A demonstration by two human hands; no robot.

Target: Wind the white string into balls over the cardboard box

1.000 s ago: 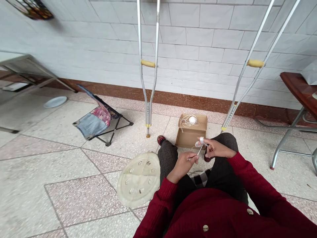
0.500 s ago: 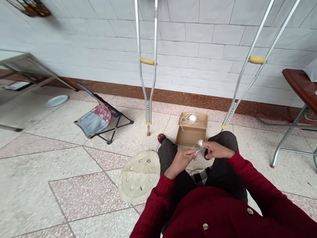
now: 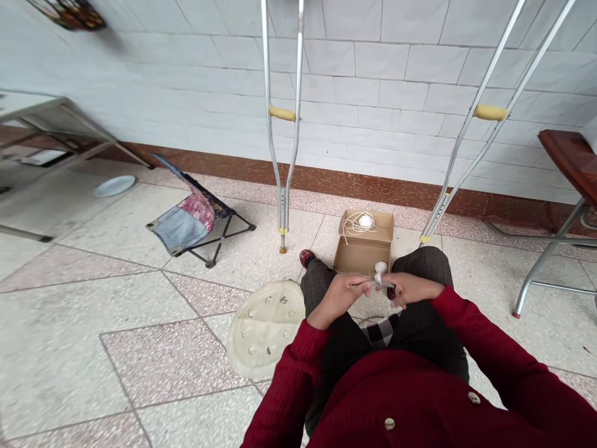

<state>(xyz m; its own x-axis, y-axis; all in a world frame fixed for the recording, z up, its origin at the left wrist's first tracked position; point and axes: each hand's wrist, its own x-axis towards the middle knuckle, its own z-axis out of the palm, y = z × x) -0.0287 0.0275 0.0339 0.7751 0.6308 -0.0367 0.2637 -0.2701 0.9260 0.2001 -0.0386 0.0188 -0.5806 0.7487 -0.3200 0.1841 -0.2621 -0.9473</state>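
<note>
Head view: left hand point(image 3: 339, 294) and right hand point(image 3: 413, 289) pinch white string point(image 3: 381, 270).

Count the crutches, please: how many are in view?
2. The left crutch stands by the wall, left of the cardboard box; the right crutch stands right of it. Others may be out of view.

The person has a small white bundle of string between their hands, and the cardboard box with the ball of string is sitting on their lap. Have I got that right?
Not quite: the cardboard box isn't on their lap. The head view shows it on the floor beyond their knees, with the ball of string in it. The white bundle is between their left hand and right hand, as you said.
</note>
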